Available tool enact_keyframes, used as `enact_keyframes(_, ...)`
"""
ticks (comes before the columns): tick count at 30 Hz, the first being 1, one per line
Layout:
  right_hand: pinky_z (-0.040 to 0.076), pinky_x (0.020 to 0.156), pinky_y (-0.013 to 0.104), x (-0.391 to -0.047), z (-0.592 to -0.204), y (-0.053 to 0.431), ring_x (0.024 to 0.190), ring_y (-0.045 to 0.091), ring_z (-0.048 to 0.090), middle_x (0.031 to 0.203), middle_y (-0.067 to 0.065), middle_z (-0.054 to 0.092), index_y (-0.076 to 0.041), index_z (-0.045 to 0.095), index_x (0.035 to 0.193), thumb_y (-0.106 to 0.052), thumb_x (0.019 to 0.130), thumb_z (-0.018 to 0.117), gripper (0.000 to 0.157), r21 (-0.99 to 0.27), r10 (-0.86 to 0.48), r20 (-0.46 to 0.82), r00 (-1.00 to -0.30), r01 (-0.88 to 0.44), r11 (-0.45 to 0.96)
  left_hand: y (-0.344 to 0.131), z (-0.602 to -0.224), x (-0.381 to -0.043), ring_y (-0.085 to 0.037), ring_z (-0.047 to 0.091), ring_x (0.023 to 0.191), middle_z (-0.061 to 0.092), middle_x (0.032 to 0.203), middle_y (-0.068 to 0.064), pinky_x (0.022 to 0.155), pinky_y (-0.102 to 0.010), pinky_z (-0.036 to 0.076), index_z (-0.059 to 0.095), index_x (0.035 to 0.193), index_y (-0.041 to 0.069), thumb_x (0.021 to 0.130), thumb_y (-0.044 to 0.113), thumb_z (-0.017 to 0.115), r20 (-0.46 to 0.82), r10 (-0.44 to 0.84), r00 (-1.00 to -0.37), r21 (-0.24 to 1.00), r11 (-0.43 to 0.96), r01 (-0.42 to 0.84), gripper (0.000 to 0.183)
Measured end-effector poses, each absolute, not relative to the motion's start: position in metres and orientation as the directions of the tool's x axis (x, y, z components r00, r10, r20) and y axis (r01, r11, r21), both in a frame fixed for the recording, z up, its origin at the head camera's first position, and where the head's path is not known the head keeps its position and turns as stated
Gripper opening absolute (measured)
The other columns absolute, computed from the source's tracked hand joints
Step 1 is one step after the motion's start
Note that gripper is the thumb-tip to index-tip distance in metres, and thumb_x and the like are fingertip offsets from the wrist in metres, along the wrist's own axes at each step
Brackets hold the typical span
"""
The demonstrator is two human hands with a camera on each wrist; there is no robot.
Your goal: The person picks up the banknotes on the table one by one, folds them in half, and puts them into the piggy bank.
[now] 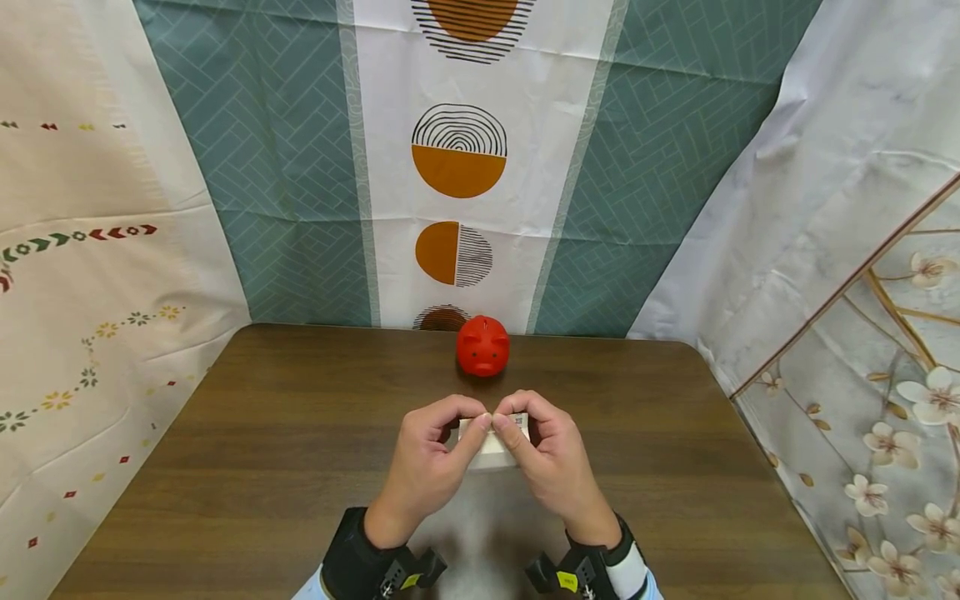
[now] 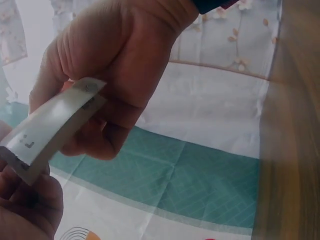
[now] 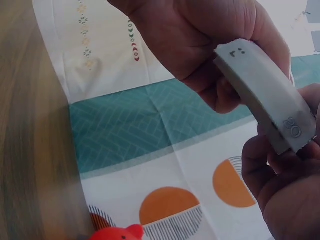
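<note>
Two-handed pinch, narrow and close, near the middle of the picture from the head: gripped between thumb and fingers of the left hand (image 1: 426,457) and likewise of the right hand (image 1: 555,457), a folded paper note (image 1: 491,457). Thumb tips almost together over its far edge, remaining fingers curled inward and partly hidden. Held up in front of the body, one end to each hand. In both wrist views, bowed along its length, with a pale outer face and a second, shaded layer slightly parted beneath. Marked with small dark dots and a short stroke toward one end, and with rounded, numeral-like print toward the other, too blurred to read for certain.

Around both wrists, dark wristbands (image 1: 352,542) with small black devices (image 1: 429,568) attached, bearing yellow labels; below those, bits of light-blue sleeve (image 1: 309,588).

Just beyond the fingertips, apart from the note and untouched, a red piggy bank (image 1: 483,346), upright, snout toward the hands, slot on top. Under everything, a brown wood-grain tabletop (image 1: 300,433) with rounded far corners.

Behind the far edge, a teal-and-white curtain (image 1: 300,167) printed with orange and black-lined circles. Off to the left, cream cloth (image 1: 112,333) with small coloured motifs; to the right, pale floral cloth (image 1: 817,317) with blossoms and brown branches.
</note>
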State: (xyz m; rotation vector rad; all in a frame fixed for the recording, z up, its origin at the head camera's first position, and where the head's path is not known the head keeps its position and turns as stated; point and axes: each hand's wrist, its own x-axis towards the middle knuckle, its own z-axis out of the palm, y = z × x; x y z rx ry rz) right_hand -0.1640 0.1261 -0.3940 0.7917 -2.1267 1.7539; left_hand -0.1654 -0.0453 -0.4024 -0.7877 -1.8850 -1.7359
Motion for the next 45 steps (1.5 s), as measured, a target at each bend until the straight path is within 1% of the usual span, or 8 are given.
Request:
enact_keyframes(3,0.046,0.049,0.027,-0.164,-0.394,0.126,0.072,0.013,0.056,0.09,0.006,0.064,-0.006,0.066,0.1,-0.001,0.096,0.066,0.006,-0.823,-0.218,0.525,-0.823,-0.556,0.118,-0.045,-0.403,-0.166,-0.01,0.059,0.07,0.07,0.081,-0.005,0.056,-0.023,0.049,0.072,0.094,0.01,0.094,-0.002,0.068,0.691,0.095,-0.716,0.716,0.042,0.697,0.012)
enact_keyframes(8,0.043,0.048,0.027,-0.165,-0.393,0.126,0.067,0.013,0.054,0.087,0.004,0.068,-0.008,0.07,0.099,0.004,0.093,0.069,0.013,-0.826,-0.149,0.539,-0.829,-0.555,0.102,-0.047,-0.403,-0.167,-0.011,0.059,0.069,0.071,0.082,-0.005,0.059,-0.024,0.051,0.074,0.095,0.01,0.094,0.0,0.07,0.677,0.061,-0.733,0.73,0.068,0.68,0.011)
enact_keyframes(13,0.041,0.046,0.027,-0.167,-0.394,0.128,0.061,0.013,0.05,0.083,0.006,0.065,0.0,0.07,0.096,0.003,0.093,0.069,0.004,-0.809,-0.14,0.567,-0.812,-0.581,0.088,-0.049,-0.401,-0.167,-0.012,0.057,0.068,0.072,0.082,-0.004,0.058,-0.025,0.05,0.075,0.095,0.011,0.094,0.001,0.07,0.666,0.049,-0.744,0.738,0.099,0.667,0.011)
enact_keyframes(17,0.04,0.047,0.026,-0.167,-0.394,0.128,0.062,0.013,0.05,0.082,0.005,0.064,0.001,0.07,0.096,0.0,0.094,0.069,0.001,-0.811,-0.136,0.564,-0.815,-0.577,0.1,-0.049,-0.401,-0.167,-0.012,0.057,0.069,0.072,0.082,-0.005,0.06,-0.026,0.052,0.075,0.096,0.009,0.094,0.0,0.069,0.669,0.045,-0.742,0.737,0.083,0.67,0.011)
enact_keyframes(26,0.044,0.053,0.025,-0.166,-0.393,0.131,0.068,0.014,0.055,0.085,-0.003,0.069,-0.008,0.073,0.096,0.003,0.091,0.071,0.012,-0.849,-0.044,0.516,-0.856,-0.517,0.11,-0.051,-0.402,-0.169,-0.014,0.06,0.072,0.07,0.081,-0.009,0.064,-0.025,0.056,0.073,0.094,0.006,0.093,-0.005,0.067,0.683,0.015,-0.73,0.73,0.025,0.683,0.013)
enact_keyframes(32,0.045,0.053,0.025,-0.168,-0.394,0.133,0.067,0.014,0.055,0.085,-0.004,0.07,-0.004,0.073,0.094,0.005,0.092,0.07,0.01,-0.843,-0.05,0.528,-0.848,-0.53,0.093,-0.052,-0.401,-0.168,-0.013,0.061,0.072,0.071,0.081,-0.007,0.067,-0.026,0.058,0.075,0.094,0.007,0.093,-0.004,0.068,0.659,0.02,-0.752,0.751,0.022,0.659,0.013)
enact_keyframes(42,0.045,0.054,0.025,-0.167,-0.392,0.136,0.066,0.015,0.053,0.082,-0.002,0.069,-0.001,0.073,0.094,0.006,0.092,0.069,0.009,-0.842,0.0,0.539,-0.843,-0.538,0.04,-0.053,-0.404,-0.172,-0.013,0.06,0.071,0.07,0.08,-0.015,0.066,-0.022,0.056,0.073,0.093,0.0,0.091,-0.01,0.066,0.694,-0.03,-0.719,0.719,-0.023,0.695,0.012)
enact_keyframes(45,0.045,0.055,0.025,-0.167,-0.393,0.136,0.068,0.015,0.054,0.083,-0.003,0.069,-0.001,0.073,0.094,0.007,0.092,0.069,0.009,-0.846,-0.015,0.532,-0.847,-0.532,0.04,-0.054,-0.404,-0.171,-0.013,0.059,0.069,0.069,0.079,-0.014,0.062,-0.022,0.054,0.073,0.092,0.0,0.091,-0.011,0.066,0.697,-0.037,-0.716,0.716,-0.019,0.698,0.013)
